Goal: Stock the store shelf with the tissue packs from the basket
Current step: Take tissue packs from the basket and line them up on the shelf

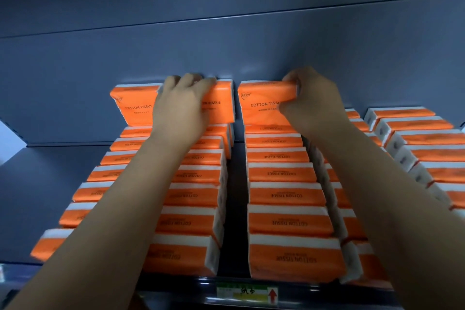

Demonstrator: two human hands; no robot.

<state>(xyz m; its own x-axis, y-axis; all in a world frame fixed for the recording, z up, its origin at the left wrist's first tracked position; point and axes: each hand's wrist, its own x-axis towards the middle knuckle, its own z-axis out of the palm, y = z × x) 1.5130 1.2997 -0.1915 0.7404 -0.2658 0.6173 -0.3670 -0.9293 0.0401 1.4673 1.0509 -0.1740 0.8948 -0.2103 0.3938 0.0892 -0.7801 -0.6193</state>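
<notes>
- At the back edge of the store shelf [234, 209], three orange "Cotton Tissue" packs stand upright against the grey back panel [226, 45].
- On the middle upright pack [219, 106], the left hand [181, 108] grips with fingers hooked over the top edge. The left upright pack [136, 106] stands just beside it.
- On the right upright pack [264, 103], the right hand [314, 100] pinches the right end, fingers on top and thumb on the front face.
- From the back to the front edge, rows of packs [286, 196] lie along the shelf, with a dark gap between the two centre rows.
- Handling, as a judgement: the packs look light, soft and squashy in slick plastic film. A gentle hold across a narrow end or the top edge should avoid dents and slips.
- No basket is in view.
</notes>
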